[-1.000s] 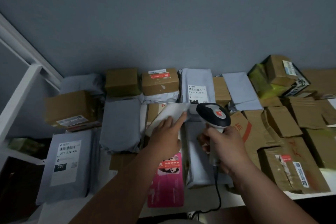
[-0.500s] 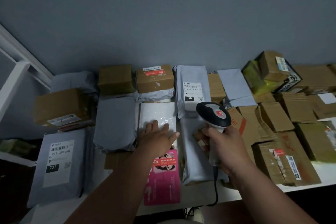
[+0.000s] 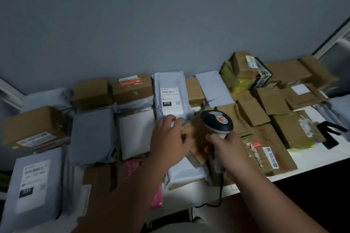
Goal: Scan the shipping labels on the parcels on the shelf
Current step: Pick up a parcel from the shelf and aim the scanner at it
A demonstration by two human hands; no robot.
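A grey plastic mailer bag [image 3: 171, 91] with a white "010" shipping label [image 3: 170, 100] lies flat against the white shelf's [image 3: 312, 161] back edge, among brown cardboard boxes [image 3: 263, 154]. A black-and-grey handheld barcode scanner [image 3: 217, 123] hovers above, its cord [image 3: 217, 195] trailing over the front edge.

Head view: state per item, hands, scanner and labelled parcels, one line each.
Left hand: fingers on the lower edge of the 010 mailer.
Right hand: grips the scanner's handle.
Scanner: held upright, head above the parcels, cord hanging off the shelf edge.
010 mailer: label up, readable.
231 mailer: flat, label up.
White padded mailer: no label showing.
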